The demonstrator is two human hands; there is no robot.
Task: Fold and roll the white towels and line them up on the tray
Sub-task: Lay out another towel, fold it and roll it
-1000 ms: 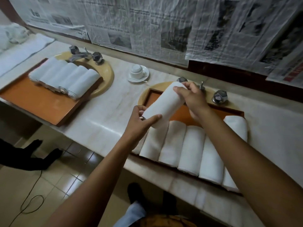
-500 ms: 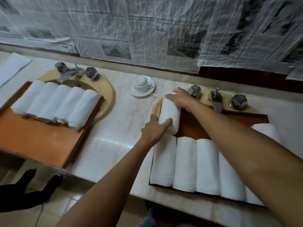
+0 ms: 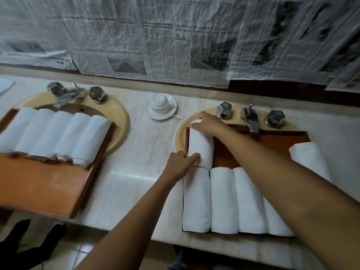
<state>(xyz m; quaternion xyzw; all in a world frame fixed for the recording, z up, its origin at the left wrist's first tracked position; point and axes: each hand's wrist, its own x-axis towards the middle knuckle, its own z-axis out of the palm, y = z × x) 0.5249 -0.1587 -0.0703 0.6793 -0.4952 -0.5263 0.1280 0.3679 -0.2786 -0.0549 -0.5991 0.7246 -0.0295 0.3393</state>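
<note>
Rolled white towel point(image 3: 200, 145) is lying tight and smooth in the far-left corner of the right-hand tray point(image 3: 272, 141), end-on to the row of rolled towels point(image 3: 222, 199) along its near side. Your right hand point(image 3: 208, 123) is curling its fingers over the far end. Your left hand point(image 3: 179, 162) is pinching the near end.

White rolled towels point(image 3: 224, 199) lie on an orange-brown tray point(image 3: 272, 140).

Bare along whole visible length: left forearm point(image 3: 134, 213), right forearm point(image 3: 276, 172). Left hand point(image 3: 180, 163) and right hand point(image 3: 209, 124) bare too. Bluish-grey patch point(image 3: 176, 265) at bottom edge, too blurred to identify.
</note>
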